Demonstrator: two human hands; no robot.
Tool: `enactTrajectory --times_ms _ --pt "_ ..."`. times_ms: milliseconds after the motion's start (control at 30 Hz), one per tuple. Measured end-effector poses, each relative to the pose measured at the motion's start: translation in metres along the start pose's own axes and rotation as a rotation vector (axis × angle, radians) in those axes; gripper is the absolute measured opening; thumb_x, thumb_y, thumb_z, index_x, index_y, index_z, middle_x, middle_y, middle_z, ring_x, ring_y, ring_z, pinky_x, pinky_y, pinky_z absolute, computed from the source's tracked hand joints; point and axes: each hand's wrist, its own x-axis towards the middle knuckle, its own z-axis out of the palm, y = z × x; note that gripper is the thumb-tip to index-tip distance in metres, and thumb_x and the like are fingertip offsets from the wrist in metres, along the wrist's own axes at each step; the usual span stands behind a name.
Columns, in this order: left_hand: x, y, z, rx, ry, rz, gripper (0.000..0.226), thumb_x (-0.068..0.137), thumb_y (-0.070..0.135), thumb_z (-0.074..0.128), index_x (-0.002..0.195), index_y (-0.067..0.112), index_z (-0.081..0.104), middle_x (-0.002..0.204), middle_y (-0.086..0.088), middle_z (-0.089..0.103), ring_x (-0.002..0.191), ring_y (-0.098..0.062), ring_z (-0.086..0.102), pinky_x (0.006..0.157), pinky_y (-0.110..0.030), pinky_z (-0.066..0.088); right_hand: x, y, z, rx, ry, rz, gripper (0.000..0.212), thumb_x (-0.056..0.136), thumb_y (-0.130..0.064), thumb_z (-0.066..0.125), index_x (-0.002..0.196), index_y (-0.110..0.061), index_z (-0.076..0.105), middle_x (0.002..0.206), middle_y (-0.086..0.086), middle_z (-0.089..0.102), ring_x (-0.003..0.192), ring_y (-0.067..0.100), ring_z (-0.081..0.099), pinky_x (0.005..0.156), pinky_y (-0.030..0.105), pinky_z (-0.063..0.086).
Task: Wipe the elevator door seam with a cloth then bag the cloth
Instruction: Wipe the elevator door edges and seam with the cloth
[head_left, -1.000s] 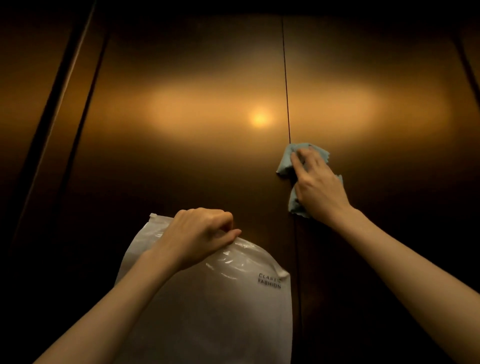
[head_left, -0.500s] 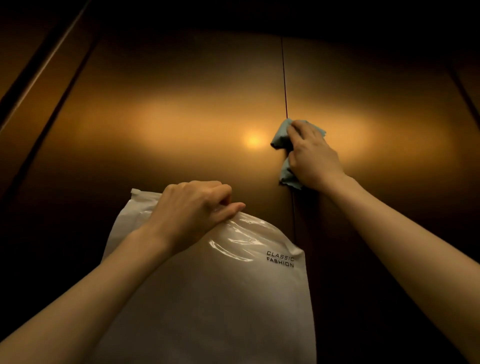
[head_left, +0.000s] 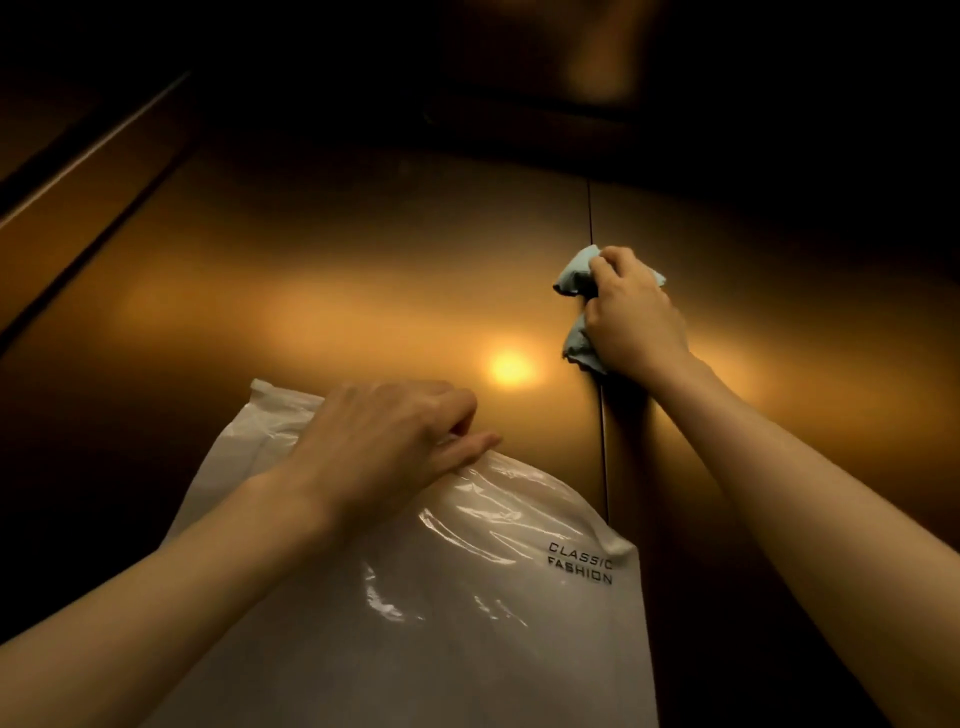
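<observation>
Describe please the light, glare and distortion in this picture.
Head view: dim amber light, corners nearly black; a bright glare spot on the metal door left of the seam; glossy streaks on the bag held by the left hand; the cloth in the right hand is clear; the wide lens bends the frame lines.

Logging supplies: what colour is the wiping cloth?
Pale blue cloth, clearest in the head view.

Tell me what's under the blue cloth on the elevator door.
The door seam runs under the cloth, which the right hand presses there. That covered stretch is hidden.
</observation>
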Motion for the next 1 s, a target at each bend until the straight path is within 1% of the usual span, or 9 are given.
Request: enactTrajectory --times_ms 200,333,433,600,667,733,800,900,1000 --pt "0.028 -0.016 0.019 -0.017 0.013 -0.045 0.042 0.086 0.055 0.033 0.066 0.024 0.052 0.056 0.012 0.046 0.045 -0.009 0.041 0.041 -0.014 0.013 0.059 0.012 0.015 0.008 0.066 0.034 0.035 0.098 -0.02 0.038 0.128 -0.005 0.047 0.135 0.01 0.041 0.119 0.028 0.042 0.09 0.039 0.039" --pt "0.033 -0.023 0.028 -0.031 0.018 -0.052 0.043 0.085 0.057 0.031 0.069 0.023 0.052 0.058 0.011 0.044 0.048 -0.017 0.05 0.045 -0.024 0.031 0.076 0.019 0.02 -0.029 0.04 0.02 0.039 0.098 -0.02 0.038 0.134 -0.007 0.042 0.14 0.009 0.038 0.124 0.028 0.04 0.094 0.042 0.039" --pt "0.037 -0.025 0.028 -0.023 0.039 -0.068 0.04 0.085 0.055 0.034 0.068 0.023 0.05 0.057 0.011 0.042 0.046 -0.019 0.049 0.045 -0.024 0.033 0.087 0.026 0.019 -0.024 0.02 0.007 0.041 0.098 -0.02 0.038 0.138 -0.009 0.039 0.144 0.008 0.035 0.127 0.027 0.037 0.097 0.042 0.038" --pt "0.035 -0.02 0.02 -0.004 0.047 -0.069 0.038 0.085 0.053 0.037 0.065 0.022 0.047 0.055 0.012 0.038 0.043 -0.02 0.047 0.043 -0.018 0.021 0.093 0.028 0.017 -0.068 0.009 -0.003 0.039 0.096 -0.018 0.039 0.134 -0.01 0.043 0.144 0.008 0.037 0.126 0.03 0.038 0.096 0.043 0.038" --pt "0.034 -0.02 0.018 -0.004 0.037 -0.076 0.039 0.085 0.053 0.037 0.064 0.021 0.047 0.054 0.012 0.037 0.042 -0.022 0.047 0.042 -0.018 0.022 0.091 0.03 0.015 -0.076 0.045 -0.01 0.036 0.093 -0.015 0.043 0.129 -0.01 0.046 0.136 0.011 0.046 0.118 0.032 0.045 0.091 0.043 0.041" --pt "0.034 -0.023 0.016 0.002 0.039 -0.082 0.038 0.084 0.053 0.038 0.063 0.022 0.046 0.054 0.011 0.035 0.042 -0.022 0.046 0.043 -0.016 0.017 0.09 0.03 0.013 -0.074 0.117 0.008 0.03 0.09 -0.011 0.046 0.119 -0.009 0.048 0.12 0.013 0.055 0.104 0.034 0.052 0.079 0.043 0.043" --pt "0.034 -0.024 0.015 0.023 0.031 -0.082 0.036 0.083 0.052 0.039 0.062 0.024 0.044 0.053 0.01 0.036 0.042 -0.023 0.046 0.044 -0.014 0.012 0.089 0.029 0.013 -0.078 0.158 0.018 0.025 0.089 -0.01 0.046 0.114 -0.008 0.051 0.113 0.013 0.058 0.099 0.035 0.053 0.075 0.042 0.042" --pt "0.034 -0.027 0.012 0.053 0.029 -0.07 0.034 0.083 0.052 0.039 0.063 0.026 0.04 0.053 0.011 0.036 0.041 -0.019 0.037 0.046 -0.012 0.009 0.095 0.027 0.015 -0.094 0.153 -0.004 0.027 0.092 -0.015 0.042 0.114 -0.008 0.057 0.118 0.012 0.058 0.105 0.034 0.052 0.084 0.041 0.041" --pt "0.032 -0.033 0.009 0.048 0.014 -0.059 0.032 0.084 0.051 0.04 0.064 0.027 0.037 0.054 0.012 0.034 0.042 -0.015 0.033 0.044 -0.013 0.011 0.104 0.026 0.017 -0.183 0.091 -0.024 0.037 0.095 -0.021 0.038 0.127 -0.011 0.053 0.137 0.008 0.047 0.121 0.031 0.042 0.096 0.043 0.035"
